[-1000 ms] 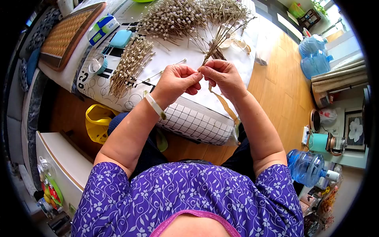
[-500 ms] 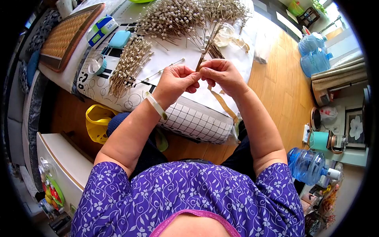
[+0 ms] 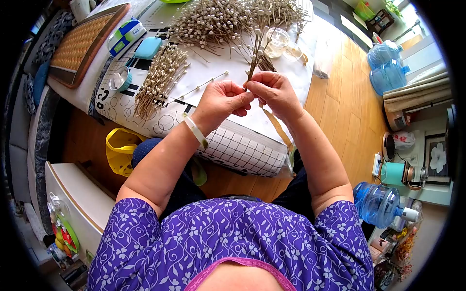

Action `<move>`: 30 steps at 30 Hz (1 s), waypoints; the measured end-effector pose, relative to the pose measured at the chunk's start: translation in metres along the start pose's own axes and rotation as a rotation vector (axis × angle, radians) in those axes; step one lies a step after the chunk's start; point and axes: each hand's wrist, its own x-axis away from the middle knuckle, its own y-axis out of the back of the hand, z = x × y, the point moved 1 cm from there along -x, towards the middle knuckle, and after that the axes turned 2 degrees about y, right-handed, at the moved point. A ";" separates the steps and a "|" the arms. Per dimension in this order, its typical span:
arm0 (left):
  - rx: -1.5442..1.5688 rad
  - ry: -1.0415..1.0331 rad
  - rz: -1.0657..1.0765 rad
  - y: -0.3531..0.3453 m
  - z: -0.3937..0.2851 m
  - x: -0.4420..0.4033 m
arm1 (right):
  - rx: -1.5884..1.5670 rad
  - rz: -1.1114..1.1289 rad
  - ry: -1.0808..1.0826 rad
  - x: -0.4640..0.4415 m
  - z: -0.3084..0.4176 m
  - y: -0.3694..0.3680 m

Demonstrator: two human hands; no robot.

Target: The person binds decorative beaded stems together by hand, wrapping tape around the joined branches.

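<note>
My left hand (image 3: 225, 103) and my right hand (image 3: 274, 93) meet over the near side of the table, thumbs and fingers pinched. Between them they grip the lower end of a thin brown branch (image 3: 254, 57) with pale buds, which points away from me. A strip of brown tape (image 3: 278, 128) trails from below my right hand to the table's front edge. One budded stem (image 3: 204, 84) lies on the white cover beside my left hand. Further left is a bundle of budded stems (image 3: 161, 80). My fingers hide the branch's lowest end.
Large heaps of budded stems (image 3: 208, 23) cover the table's far side. A clear plastic tub (image 3: 277, 42) stands right of the branch. On the left are a blue box (image 3: 148, 48), a tissue pack (image 3: 127, 37) and a round teal-rimmed container (image 3: 120, 79). Water bottles (image 3: 376, 204) stand at right.
The branch has turned in my fingers, and its buds show more spread out. Both hands have shifted slightly, the left a little to the right.
</note>
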 end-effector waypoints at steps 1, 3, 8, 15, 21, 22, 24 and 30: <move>-0.001 0.001 0.002 0.000 0.000 0.000 | -0.001 -0.002 0.001 0.000 0.000 0.001; 0.020 0.012 0.046 -0.001 -0.002 0.001 | 0.021 0.008 0.015 0.000 0.001 0.002; -0.016 0.045 0.047 0.008 -0.003 0.003 | 0.070 0.059 -0.026 -0.002 0.000 0.009; 0.016 0.045 0.009 0.009 -0.002 0.003 | 0.006 0.086 -0.071 -0.004 -0.002 0.014; -0.047 -0.004 -0.067 0.004 0.000 0.001 | 0.018 0.021 0.065 0.002 0.002 0.000; -0.087 -0.027 -0.087 0.002 0.000 0.002 | 0.040 -0.016 0.089 0.002 0.003 -0.002; -0.053 -0.037 -0.063 0.001 0.004 0.001 | 0.016 -0.045 0.136 0.000 -0.006 -0.005; -0.004 -0.046 0.004 -0.002 0.005 -0.002 | 0.031 -0.094 0.167 0.000 -0.005 -0.003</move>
